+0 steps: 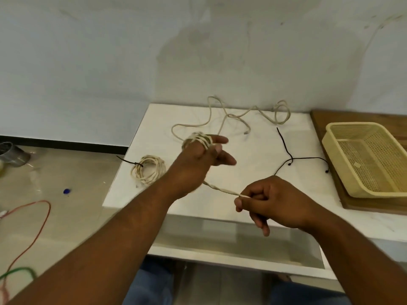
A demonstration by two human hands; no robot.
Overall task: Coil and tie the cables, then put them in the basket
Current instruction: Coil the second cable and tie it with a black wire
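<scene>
A white table (253, 150) is shown from above, with a wooden board (326, 119) at its 3 o'clock edge. On the board a cream basket (343, 177) is seen, with nothing visible inside it. A loose cream cable (222, 123) is spread across the table toward 12 o'clock, its far loops lying slack near the wall. A finished coil (148, 170), bound with a dark tie, is left on the table at 9 o'clock, not yet placed in the basket. A thin black cord (286, 150) is laid between the hands and the basket, toward 2 o'clock.

The left hand (198, 159) is held at the centre with fingers extended, and several turns of the cable are wound around them. The right hand (273, 203), at 5 o'clock, is closed narrowly, a taut stretch of the cable being pinched between thumb and fingers.

Slippage of the turns off the extended fingertips is judged the main risk, should tension be lost at the pinch. Snagging of the slack loops at 12 o'clock could also be caused by a hard pull.
</scene>
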